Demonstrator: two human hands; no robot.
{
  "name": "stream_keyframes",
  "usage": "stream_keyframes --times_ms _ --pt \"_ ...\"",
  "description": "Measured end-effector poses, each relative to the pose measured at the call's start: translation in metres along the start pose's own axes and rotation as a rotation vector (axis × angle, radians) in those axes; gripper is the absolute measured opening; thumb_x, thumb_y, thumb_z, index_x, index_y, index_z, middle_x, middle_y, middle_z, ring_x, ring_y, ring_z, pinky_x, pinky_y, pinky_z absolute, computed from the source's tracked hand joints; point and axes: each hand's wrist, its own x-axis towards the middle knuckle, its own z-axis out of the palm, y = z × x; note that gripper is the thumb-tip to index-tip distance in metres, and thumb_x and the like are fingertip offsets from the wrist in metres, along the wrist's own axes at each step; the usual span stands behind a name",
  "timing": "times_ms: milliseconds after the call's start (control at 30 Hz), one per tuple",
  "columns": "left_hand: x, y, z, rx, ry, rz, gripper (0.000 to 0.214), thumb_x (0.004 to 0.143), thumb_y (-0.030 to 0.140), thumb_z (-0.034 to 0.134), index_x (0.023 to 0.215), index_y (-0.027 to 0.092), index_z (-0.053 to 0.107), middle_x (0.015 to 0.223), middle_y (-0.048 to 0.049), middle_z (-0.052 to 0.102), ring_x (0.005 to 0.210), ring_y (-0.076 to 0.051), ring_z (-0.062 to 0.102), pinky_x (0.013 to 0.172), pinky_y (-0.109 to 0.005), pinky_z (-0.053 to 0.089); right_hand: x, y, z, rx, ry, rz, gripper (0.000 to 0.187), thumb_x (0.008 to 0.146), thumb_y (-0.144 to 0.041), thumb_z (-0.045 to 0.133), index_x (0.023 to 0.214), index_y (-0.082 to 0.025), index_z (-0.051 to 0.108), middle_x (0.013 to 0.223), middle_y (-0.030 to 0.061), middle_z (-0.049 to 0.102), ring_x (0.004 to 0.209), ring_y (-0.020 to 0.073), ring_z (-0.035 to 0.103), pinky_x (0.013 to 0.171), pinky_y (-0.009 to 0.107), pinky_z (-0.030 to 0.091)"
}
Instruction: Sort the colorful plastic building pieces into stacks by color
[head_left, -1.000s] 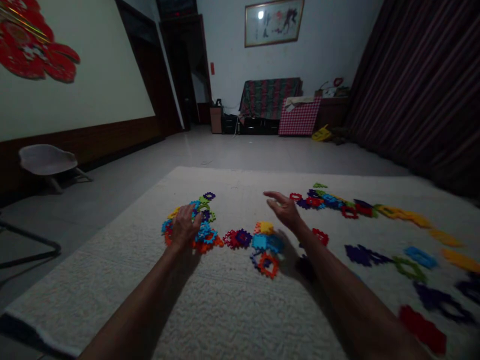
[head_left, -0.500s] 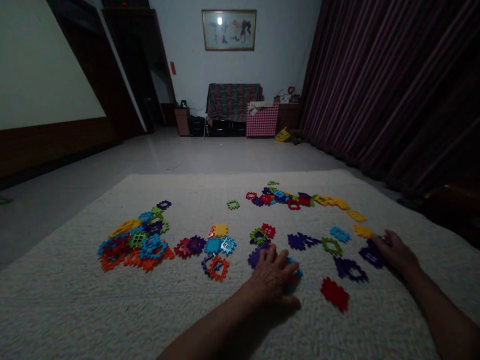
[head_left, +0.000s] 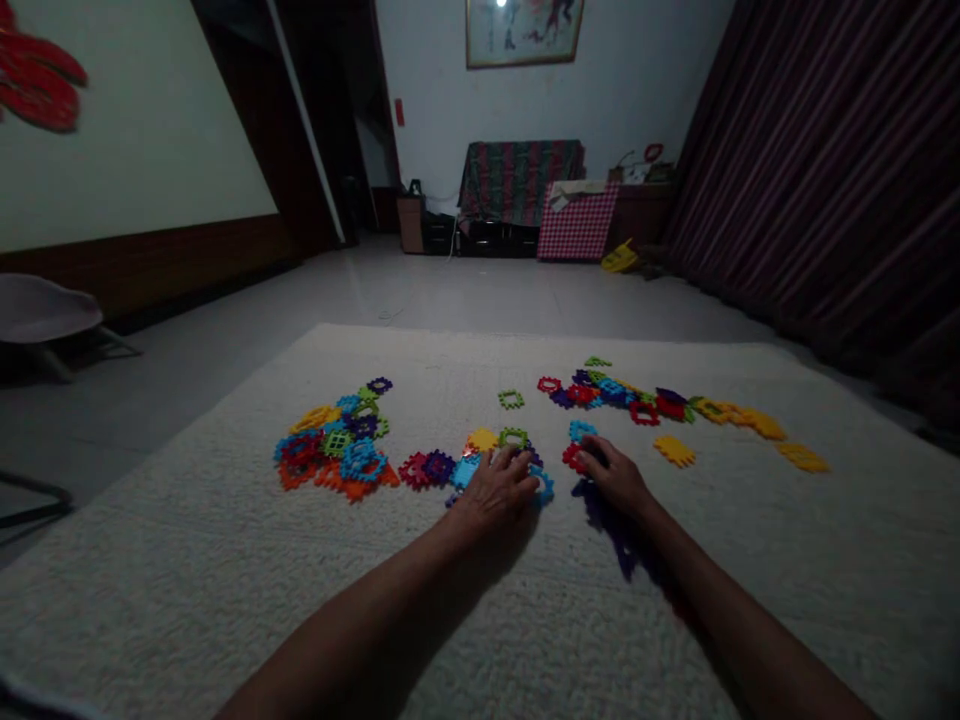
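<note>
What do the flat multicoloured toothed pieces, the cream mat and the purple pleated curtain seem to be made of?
Flat multicoloured toothed pieces: probably smooth plastic, given the even, bright colour.
Cream mat: likely quilted fabric, matte, with a puckered surface.
Purple pleated curtain: apparently matte cloth, hanging in folds; fibre unclear.

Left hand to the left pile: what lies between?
In the head view, a red piece, a purple piece and, next to the left hand, a light-blue piece.

Cream textured mat (head_left: 210,570) beneath a multicoloured heap of toothed pieces (head_left: 337,443), yellow pieces (head_left: 674,451) and a lone green frame (head_left: 511,406)
</note>
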Motion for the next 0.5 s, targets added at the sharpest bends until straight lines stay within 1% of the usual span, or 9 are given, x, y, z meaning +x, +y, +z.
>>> stream_keyframes --times_ms 67,100,167,233,300,400,500 --pt "-0.016 -0.025 -0.006 -0.008 0.023 -0.068 0.024 0.090 0.029 0.054 0.111 0.022 0.064 0.134 -0.0117 0.051 0.127 -0.030 0.041 0.099 -0.047 0.043 0.012 -0.033 0.038 0.012 -0.071 -0.050 0.041 0.084 -0.048 0.054 0.114 -0.023 0.065 0.108 0.0079 0.073 0.100 0.0258 0.068 0.092 0.043 0.052" --pt "-0.026 -0.038 -0.008 -0.024 0.031 -0.113 0.024 0.089 0.028 0.056 0.111 0.022 0.064 0.132 -0.0119 0.052 0.125 -0.029 0.042 0.099 -0.046 0.044 0.016 -0.050 0.059 -0.006 -0.112 -0.090 0.039 0.085 -0.047 0.053 0.113 -0.022 0.065 0.110 0.0087 0.073 0.101 0.0261 0.067 0.092 0.042 0.052" --pt "-0.048 -0.062 -0.010 -0.062 0.051 -0.212 0.028 0.085 0.026 0.060 0.112 0.022 0.063 0.129 -0.0114 0.054 0.122 -0.028 0.045 0.100 -0.045 0.045 0.022 -0.085 0.102 -0.047 -0.172 -0.188 0.037 0.087 -0.043 0.054 0.113 -0.020 0.065 0.116 0.0118 0.070 0.107 0.0266 0.064 0.097 0.042 0.048" --pt "-0.071 -0.085 -0.010 -0.091 0.092 -0.307 0.036 0.082 0.023 0.061 0.119 0.023 0.062 0.135 -0.0104 0.052 0.122 -0.028 0.046 0.102 -0.046 0.044 0.025 -0.119 0.144 -0.079 -0.220 -0.276 0.036 0.089 -0.037 0.052 0.117 -0.017 0.063 0.119 0.0138 0.068 0.112 0.0260 0.061 0.101 0.040 0.044" --pt "-0.094 -0.107 -0.009 -0.096 0.142 -0.374 0.044 0.082 0.022 0.061 0.126 0.024 0.059 0.142 -0.0099 0.049 0.125 -0.028 0.045 0.106 -0.048 0.042 0.027 -0.152 0.182 -0.115 -0.234 -0.335 0.032 0.093 -0.034 0.049 0.117 -0.018 0.062 0.121 0.0136 0.066 0.115 0.0257 0.058 0.103 0.040 0.042" --pt "-0.126 -0.140 -0.010 -0.059 0.166 -0.447 0.045 0.083 0.026 0.061 0.128 0.022 0.059 0.147 -0.0113 0.048 0.130 -0.030 0.044 0.108 -0.052 0.040 0.026 -0.195 0.230 -0.116 -0.286 -0.347 0.028 0.096 -0.028 0.043 0.113 -0.017 0.062 0.120 0.0144 0.064 0.114 0.0258 0.056 0.102 0.041 0.041" --pt "-0.155 -0.165 -0.016 0.014 0.166 -0.530 0.042 0.085 0.028 0.060 0.126 0.022 0.061 0.145 -0.0112 0.052 0.132 -0.033 0.044 0.108 -0.053 0.040 0.023 -0.230 0.264 -0.093 -0.326 -0.360 0.028 0.096 -0.027 0.043 0.115 -0.018 0.061 0.125 0.0137 0.063 0.118 0.0249 0.055 0.103 0.041 0.041"
